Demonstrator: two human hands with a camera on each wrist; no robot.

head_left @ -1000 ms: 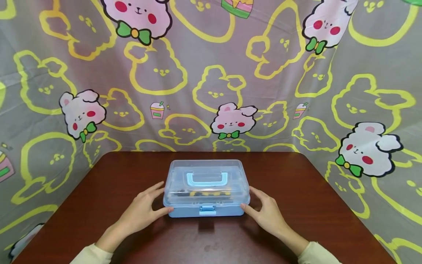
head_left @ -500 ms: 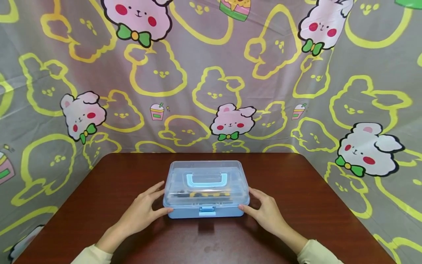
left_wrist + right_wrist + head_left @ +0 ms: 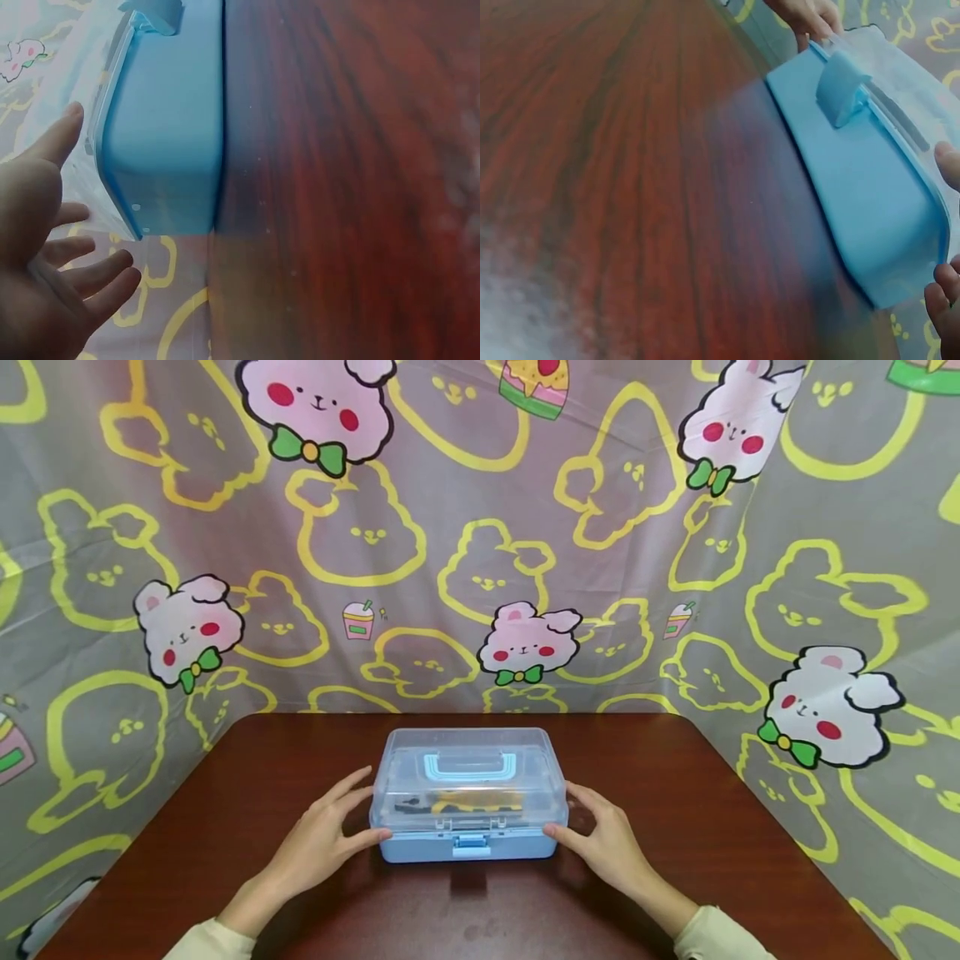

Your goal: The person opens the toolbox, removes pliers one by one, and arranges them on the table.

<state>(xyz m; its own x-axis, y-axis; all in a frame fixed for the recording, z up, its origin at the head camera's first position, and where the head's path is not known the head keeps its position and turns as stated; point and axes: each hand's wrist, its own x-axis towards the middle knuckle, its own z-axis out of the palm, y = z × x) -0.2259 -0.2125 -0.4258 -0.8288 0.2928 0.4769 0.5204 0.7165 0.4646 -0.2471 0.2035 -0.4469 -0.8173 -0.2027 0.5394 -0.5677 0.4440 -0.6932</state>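
A light-blue plastic storage box (image 3: pixel 420 850) stands on the table, its clear lid (image 3: pixel 408 768) slightly raised at the front. Its latch (image 3: pixel 840 88) juts outward from the front wall in the right wrist view. Through the lid show a light-blue handle (image 3: pixel 468 767) and yellow and dark items (image 3: pixel 472 800), blurred by the plastic. My left hand (image 3: pixel 318 831) lies along the box's left side, thumb at the lid's front corner, fingers spread and fairly straight. My right hand (image 3: pixel 607 835) mirrors it at the right corner, thumb in front and fingers along the side.
The dark red-brown wooden table (image 3: pixel 285 760) extends around the box. A grey curtain (image 3: pixel 420 510) with yellow bunny outlines hangs behind the table and along both sides.
The lid's front edge has risen a little and its two front tabs show more clearly. Both hands keep nearly the same places. The head view has tilted slightly upward.
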